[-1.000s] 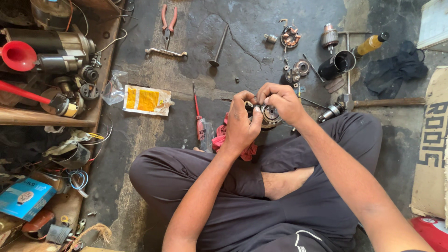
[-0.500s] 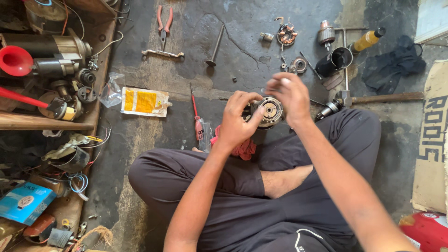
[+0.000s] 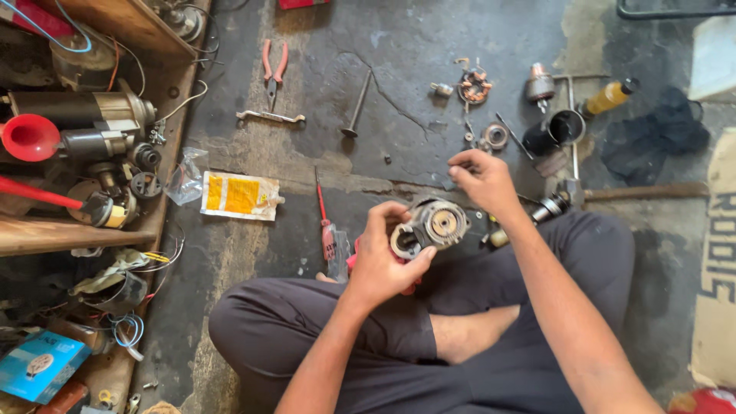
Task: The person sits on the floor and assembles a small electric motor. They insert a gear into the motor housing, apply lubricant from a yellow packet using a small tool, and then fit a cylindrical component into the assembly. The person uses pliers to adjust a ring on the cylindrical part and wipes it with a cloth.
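I sit cross-legged on a grey concrete floor. My left hand point(image 3: 387, 257) grips a round metal motor end housing point(image 3: 433, 225) with a circular recess facing up, held above my lap. My right hand point(image 3: 479, 178) hovers just above and to the right of the housing, fingers loosely curled, with nothing visible in it. A red cloth peeks out under my left hand. A red-handled screwdriver point(image 3: 323, 211) lies on the floor left of my left hand.
Red pliers point(image 3: 273, 65), a spanner point(image 3: 270, 117), a valve-like rod point(image 3: 356, 107), a yellow packet point(image 3: 239, 195), a brush holder point(image 3: 474, 84), small rings, a black cup point(image 3: 566, 126), a yellow bottle point(image 3: 609, 96) and a black rag point(image 3: 653, 138) lie ahead. Starter motors and a red funnel point(image 3: 27, 138) crowd wooden shelves left.
My right hand has lifted off the housing and moved up and right. The left hand alone now holds the housing, turned so its round recess shows.
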